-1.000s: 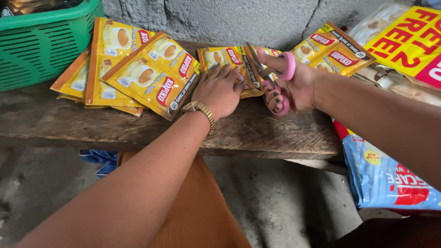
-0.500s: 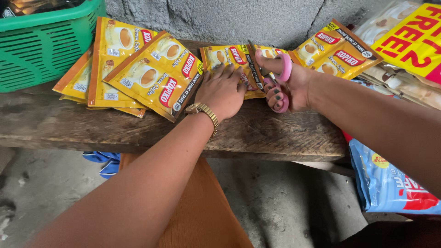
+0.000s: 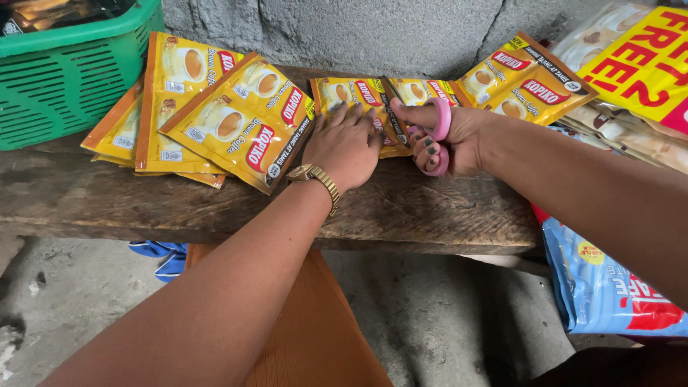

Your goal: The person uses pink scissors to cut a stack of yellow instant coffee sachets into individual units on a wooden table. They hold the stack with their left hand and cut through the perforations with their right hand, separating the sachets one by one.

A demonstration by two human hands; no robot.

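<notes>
My left hand (image 3: 347, 145), a gold watch on its wrist, lies flat with fingers spread on a strip of yellow coffee sachets (image 3: 358, 97) on a worn wooden bench (image 3: 215, 208). My right hand (image 3: 448, 140) grips pink-handled scissors (image 3: 438, 129), thumb and fingers through the loops. The blades lie across the sachet strip just right of my left fingers. More of the strip runs on to the right behind the scissors.
A pile of larger yellow coffee packs (image 3: 215, 118) lies left on the bench beside a green plastic basket (image 3: 64, 79). More sachets (image 3: 523, 79) and a yellow-red pack (image 3: 638, 61) lie right. A blue bag (image 3: 616, 287) hangs below. A rough grey wall stands behind.
Both hands stay at the sachet strip. My right hand has turned slightly with the scissors, and the view has shifted a little.
</notes>
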